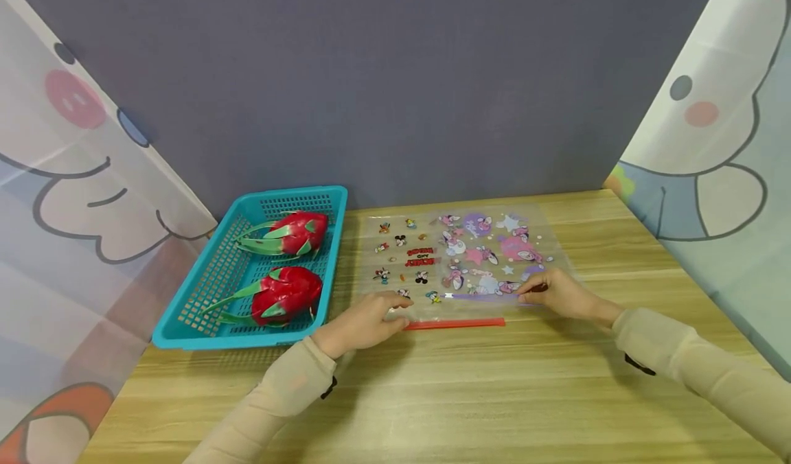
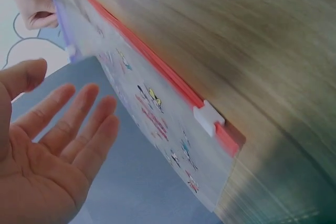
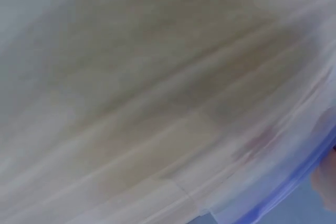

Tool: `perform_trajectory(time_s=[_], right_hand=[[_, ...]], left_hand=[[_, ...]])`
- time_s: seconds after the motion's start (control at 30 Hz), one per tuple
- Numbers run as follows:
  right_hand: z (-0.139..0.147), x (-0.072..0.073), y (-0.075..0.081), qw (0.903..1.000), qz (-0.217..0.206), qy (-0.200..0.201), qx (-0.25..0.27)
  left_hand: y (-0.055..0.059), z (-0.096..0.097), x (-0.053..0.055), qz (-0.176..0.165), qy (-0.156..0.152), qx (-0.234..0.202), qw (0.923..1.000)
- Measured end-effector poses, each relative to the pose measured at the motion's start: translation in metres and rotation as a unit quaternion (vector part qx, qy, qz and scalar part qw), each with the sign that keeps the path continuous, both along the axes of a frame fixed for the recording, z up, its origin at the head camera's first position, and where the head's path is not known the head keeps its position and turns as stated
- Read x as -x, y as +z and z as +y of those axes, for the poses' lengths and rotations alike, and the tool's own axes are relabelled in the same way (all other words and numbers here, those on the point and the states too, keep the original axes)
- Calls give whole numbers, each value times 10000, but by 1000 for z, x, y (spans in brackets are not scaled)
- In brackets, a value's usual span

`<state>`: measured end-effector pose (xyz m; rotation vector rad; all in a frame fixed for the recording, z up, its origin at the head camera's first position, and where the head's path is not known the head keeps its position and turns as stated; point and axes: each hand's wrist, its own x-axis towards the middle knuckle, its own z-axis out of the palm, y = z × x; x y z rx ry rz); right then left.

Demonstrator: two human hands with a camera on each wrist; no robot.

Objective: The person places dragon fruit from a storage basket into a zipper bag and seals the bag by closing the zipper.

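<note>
Two clear printed zip bags lie side by side, partly overlapping. My right hand (image 1: 562, 294) pinches the purple zip edge of the pink-and-purple patterned bag (image 1: 488, 254). In the left wrist view that purple edge (image 2: 62, 24) stands raised, and the right wrist view shows a blurred purple strip (image 3: 286, 190) beside a fingertip. My left hand (image 1: 369, 321) hovers by the near left corner of the cartoon-print bag (image 1: 402, 261), palm facing it, its fingers loosely extended and holding nothing. A red zip strip (image 1: 460, 324) runs along this bag's near edge, with a white slider (image 2: 209, 118) on it.
A blue plastic basket (image 1: 336, 258) stands left of the bags, close to my left forearm. Two red dragon fruits (image 1: 290, 292) with green scales lie in it. A wooden table (image 1: 457, 402) carries everything, with a grey panel (image 1: 402, 93) behind.
</note>
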<state>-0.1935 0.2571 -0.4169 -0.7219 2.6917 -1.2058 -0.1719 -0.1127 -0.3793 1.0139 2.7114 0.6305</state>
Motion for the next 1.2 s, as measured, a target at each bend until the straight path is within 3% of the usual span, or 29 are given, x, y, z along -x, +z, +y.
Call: perform_trajectory(time_s=[0.1,0.33,0.57,0.73,0.97,1.2], right_hand=[[-3,1,6,9997,-34,-201,124],[-19,-3,27,9912,-878,-837,527],[-44,-8,43,9793,-1261,-1265,956],[-60,-12,43,9740,-1392,-1419,1087],[-84,-16,45,9701,-1346,-1661,1152],[-100,-13,47,9646,-1221,-1815,1471]], left_hand=[[0,2,0,-40,266,-124,9996],[8,12,7,-349,889,-925,9911],[14,22,14,-194,1024,-950,9900],[12,29,21,-403,1245,-981,9865],[8,39,31,-911,1652,-1801,9654],[16,50,34,-694,1951,-2345,9498]])
